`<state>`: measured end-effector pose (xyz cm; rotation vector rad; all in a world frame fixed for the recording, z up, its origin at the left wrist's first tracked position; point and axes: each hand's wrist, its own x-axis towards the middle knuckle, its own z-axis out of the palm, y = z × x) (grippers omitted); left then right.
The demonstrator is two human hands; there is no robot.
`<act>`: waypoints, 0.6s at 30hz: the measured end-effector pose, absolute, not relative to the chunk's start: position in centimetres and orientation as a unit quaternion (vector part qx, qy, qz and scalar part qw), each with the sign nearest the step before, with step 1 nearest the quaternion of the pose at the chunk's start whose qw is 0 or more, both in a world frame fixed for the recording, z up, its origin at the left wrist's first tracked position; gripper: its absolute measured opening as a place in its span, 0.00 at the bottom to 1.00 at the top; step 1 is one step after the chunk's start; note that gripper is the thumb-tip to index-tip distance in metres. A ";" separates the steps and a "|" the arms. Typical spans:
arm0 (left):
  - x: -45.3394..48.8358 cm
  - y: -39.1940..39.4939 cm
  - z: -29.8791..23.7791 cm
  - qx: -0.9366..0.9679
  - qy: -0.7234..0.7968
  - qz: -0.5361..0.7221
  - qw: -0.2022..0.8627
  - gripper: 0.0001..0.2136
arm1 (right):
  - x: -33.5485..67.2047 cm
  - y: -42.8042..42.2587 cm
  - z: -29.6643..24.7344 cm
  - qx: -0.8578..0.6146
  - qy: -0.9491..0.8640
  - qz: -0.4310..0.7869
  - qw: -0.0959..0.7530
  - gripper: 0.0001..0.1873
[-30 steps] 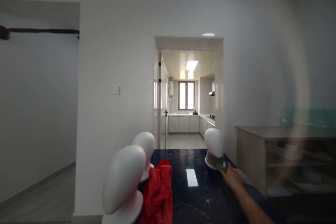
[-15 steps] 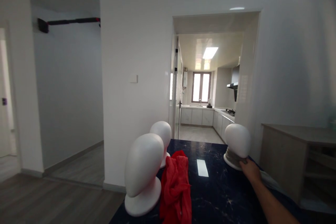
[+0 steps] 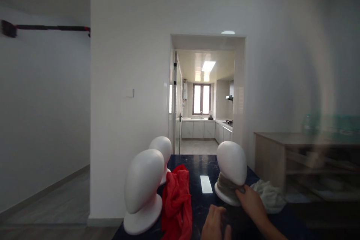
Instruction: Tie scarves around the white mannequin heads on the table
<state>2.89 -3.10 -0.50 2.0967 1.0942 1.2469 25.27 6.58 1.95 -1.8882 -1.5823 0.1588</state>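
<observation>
A white mannequin head (image 3: 232, 161) stands upright on the right side of the dark table. A grey-brown scarf (image 3: 227, 184) is wrapped around its neck. My right hand (image 3: 250, 200) grips the scarf at the right side of the neck, its fingers closed on the cloth. Lower in the view, my left hand (image 3: 215, 225) is bent, thumb apart from the fingers, with nothing in it. It is near the base of that head, not touching it. A pale grey cloth (image 3: 268, 196) lies bunched beyond my right wrist.
Two more white mannequin heads, a near one (image 3: 143, 183) and a farther one (image 3: 161, 146), stand on the table's left. A red cloth (image 3: 177, 198) lies beside them on the blue marbled table (image 3: 198, 161). A wooden cabinet (image 3: 268, 153) stands at the right.
The view has swung to the right. My left hand has come into view from below. My right hand stays at the neck of the right mannequin head, and the pale cloth shows more fully.
</observation>
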 end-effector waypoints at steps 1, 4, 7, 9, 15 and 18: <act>3.0 -2.6 -0.8 0.759 0.395 0.466 0.227 0.22 | 24.5 5.2 1.9 -0.711 -0.613 0.074 0.336 0.20; 3.2 -1.7 -2.1 0.747 0.377 0.504 0.215 0.23 | 22.1 1.4 1.6 -0.672 -0.629 0.120 0.373 0.17; 3.1 -1.3 -3.2 0.734 0.389 0.519 0.204 0.16 | 19.9 -1.3 0.6 -0.637 -0.632 0.166 0.408 0.17; 2.9 -1.2 -3.4 0.726 0.403 0.520 0.201 0.17 | 18.7 -2.4 -0.1 -0.624 -0.631 0.180 0.424 0.18; 2.8 -1.6 -1.6 0.687 0.472 0.459 0.307 0.25 | 16.9 -3.9 -1.7 -0.602 -0.603 0.228 0.470 0.21; 3.1 -1.9 -0.5 0.650 0.490 0.441 0.377 0.26 | 16.7 -3.9 -2.3 -0.581 -0.575 0.288 0.500 0.21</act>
